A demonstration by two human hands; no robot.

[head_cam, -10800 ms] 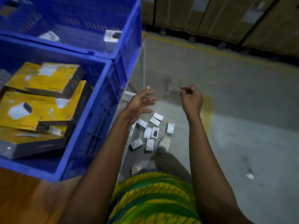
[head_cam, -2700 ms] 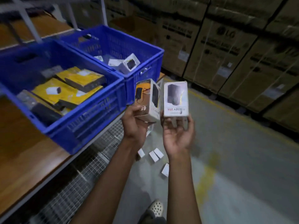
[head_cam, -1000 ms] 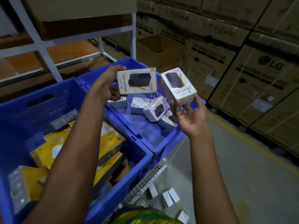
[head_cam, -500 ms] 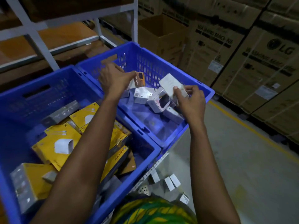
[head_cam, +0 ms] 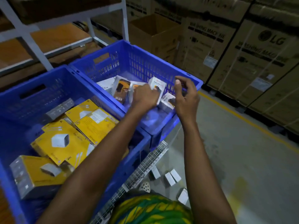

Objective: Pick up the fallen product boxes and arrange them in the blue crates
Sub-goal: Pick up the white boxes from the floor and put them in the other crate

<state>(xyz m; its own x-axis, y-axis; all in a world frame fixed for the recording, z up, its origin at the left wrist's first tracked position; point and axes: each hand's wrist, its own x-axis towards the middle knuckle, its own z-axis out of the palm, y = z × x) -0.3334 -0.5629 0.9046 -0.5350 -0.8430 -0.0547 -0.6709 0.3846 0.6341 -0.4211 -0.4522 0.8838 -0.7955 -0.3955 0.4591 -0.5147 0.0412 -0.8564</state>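
Since half a second back, my left hand (head_cam: 145,97) has slid right across the far blue crate (head_cam: 137,62), and my right hand (head_cam: 186,97) has let go of its white box.

Head view: the left hand lies back-up on the boxes inside that crate. Its fingertips are hidden, so I cannot tell whether it grips one. The right hand hovers over the crate's right side, thumb raised and fingers loosely curled round nothing I can see. A white Halley box (head_cam: 157,85) stands upright between the hands, with an orange-and-black box (head_cam: 120,89) to its left. Yellow boxes (head_cam: 64,139) fill the near blue crate (head_cam: 40,97). Several fallen boxes (head_cam: 173,178) lie on the floor below.
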